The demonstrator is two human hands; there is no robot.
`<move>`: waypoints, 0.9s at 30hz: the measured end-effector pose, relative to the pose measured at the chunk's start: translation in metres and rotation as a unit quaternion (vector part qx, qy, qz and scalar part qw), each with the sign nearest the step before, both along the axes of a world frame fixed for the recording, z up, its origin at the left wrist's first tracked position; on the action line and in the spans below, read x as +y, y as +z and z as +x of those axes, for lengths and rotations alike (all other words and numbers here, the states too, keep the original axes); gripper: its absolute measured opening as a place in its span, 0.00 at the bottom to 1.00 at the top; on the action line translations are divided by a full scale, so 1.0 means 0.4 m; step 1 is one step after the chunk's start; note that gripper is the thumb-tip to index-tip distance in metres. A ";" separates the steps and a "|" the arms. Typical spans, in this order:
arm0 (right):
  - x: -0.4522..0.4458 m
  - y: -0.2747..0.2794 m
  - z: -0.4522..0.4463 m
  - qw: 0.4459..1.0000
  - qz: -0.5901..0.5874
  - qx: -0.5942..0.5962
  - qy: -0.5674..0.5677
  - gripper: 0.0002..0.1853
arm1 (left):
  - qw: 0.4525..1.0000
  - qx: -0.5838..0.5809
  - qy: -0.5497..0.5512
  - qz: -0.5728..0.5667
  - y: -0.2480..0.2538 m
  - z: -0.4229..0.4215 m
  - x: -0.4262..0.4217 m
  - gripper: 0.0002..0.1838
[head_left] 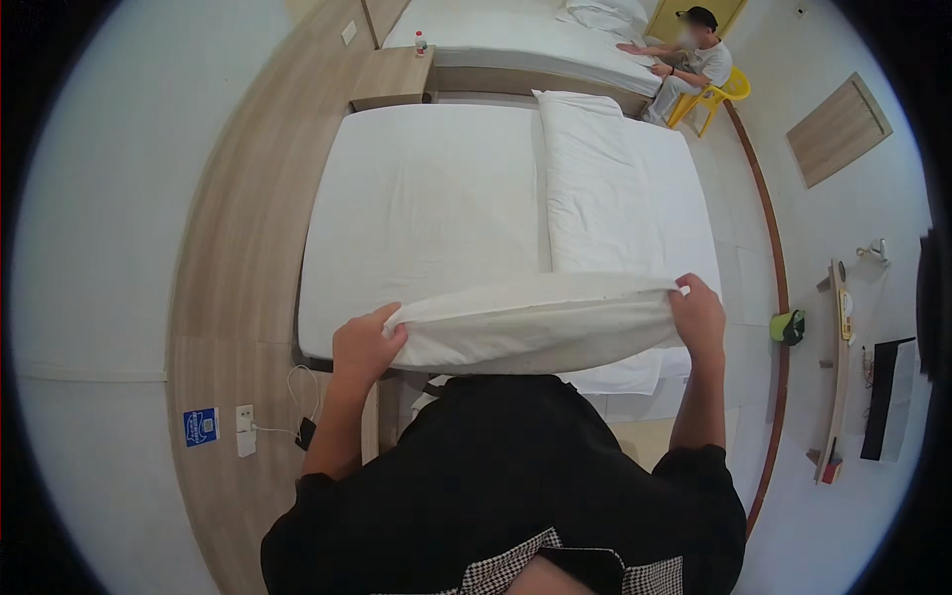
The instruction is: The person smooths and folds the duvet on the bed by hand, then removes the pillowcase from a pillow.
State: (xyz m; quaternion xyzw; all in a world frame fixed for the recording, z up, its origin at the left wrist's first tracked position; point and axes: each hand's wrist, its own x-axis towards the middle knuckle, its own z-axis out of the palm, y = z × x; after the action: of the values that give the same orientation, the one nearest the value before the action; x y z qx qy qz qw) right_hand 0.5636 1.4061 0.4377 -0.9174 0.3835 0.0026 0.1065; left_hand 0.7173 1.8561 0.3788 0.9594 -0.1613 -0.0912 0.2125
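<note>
Both of my hands hold a white pillow (535, 322) in front of my body, above the near side of the bed. My left hand (367, 345) is closed on its left corner, with the thumb along the top edge. The right corner is pinched in my right hand (699, 312). Between the two hands the pillow sags a little. Beyond it lies the bed (426, 188) with a smooth white sheet. A folded white quilt (595, 188) runs lengthwise over the right half of the bed, its near end hidden by the pillow.
A second bed (496, 35) stands farther off, with a person (699, 59) on a yellow chair (729, 94) beside it. A bottle (419, 43) is on the nightstand (397, 74). Along the right wall are a shelf (833, 387) and a green bin (787, 327). A cable hangs at the left.
</note>
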 end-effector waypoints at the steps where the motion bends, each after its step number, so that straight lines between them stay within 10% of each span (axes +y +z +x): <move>1: -0.012 -0.012 -0.013 1.000 0.017 0.020 0.015 0.16 | 1.000 0.014 0.012 0.005 -0.003 0.002 0.001 0.23; 7: -0.086 -0.231 -0.096 0.978 0.192 0.053 0.062 0.20 | 0.982 0.165 0.015 -0.086 -0.111 0.001 0.047 0.23; 14: -0.029 -0.283 -0.172 0.811 0.564 -0.125 -0.092 0.24 | 0.790 0.368 0.081 -0.484 -0.152 -0.019 0.085 0.21; 17: -0.036 -0.247 -0.197 0.753 0.644 -0.105 -0.086 0.23 | 0.725 0.467 0.095 -0.497 -0.174 0.004 0.119 0.24; 23: -0.107 -0.315 -0.284 0.796 0.554 0.243 0.021 0.22 | 0.790 0.482 0.082 -0.370 -0.190 -0.022 0.149 0.27; 27: -0.084 -0.347 -0.362 0.774 0.632 0.033 -0.021 0.21 | 0.770 0.545 0.045 -0.330 -0.291 -0.059 0.204 0.23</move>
State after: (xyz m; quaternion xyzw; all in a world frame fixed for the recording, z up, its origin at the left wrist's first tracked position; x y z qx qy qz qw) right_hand 0.4189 1.3724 0.2987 -0.6345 0.3177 0.2725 0.6498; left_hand 0.6939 1.9378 0.2626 0.6259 0.0045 -0.5304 0.5718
